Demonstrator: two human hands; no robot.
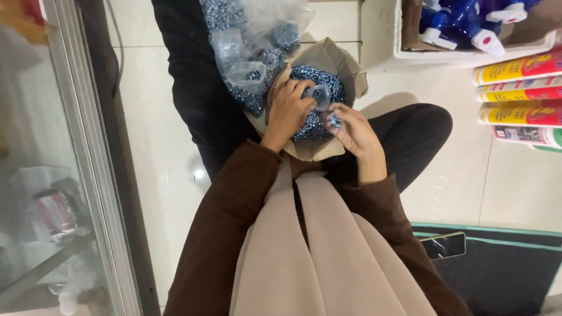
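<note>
Nearest: brown sleeves and a beige garment, filling the lower middle. At near right, a dark mat [497, 275] with a teal edge, one phone [443, 245] lying on it. At left, a glass cabinet [52, 175] with a metal frame, blurred goods inside.

Further out, on the lap over dark trousers: one open cardboard box [328, 61], brim-full of small bluish-silver screws [313, 79], far too many to count. Left hand [288, 111] resting on the heap, fingers curled around a small clear plastic bag [321, 93] at its mouth. Right hand [354, 131] just beside, fingertips pinched on a few screws; exact number impossible to tell.

Handling, as a judgement: screws hard, small, sharp-tipped and slick, prone to spill from a loose pinch, so better scooped in a cupped palm. Box likely heavy with that load, best supported from beneath. Bag thin, soft and light, easily punctured, best held open at the rim.

Beyond the box, a cluster of clear bags already filled with screws [252, 47], at least three, overlapping too much for a firm count.

Farthest right: four sealant tubes [518, 88], yellow and red with one green-and-white, stacked lying down, and a white-rimmed box of blue spray bottles [468, 23], at least three, on the pale tiled floor [497, 175].
</note>
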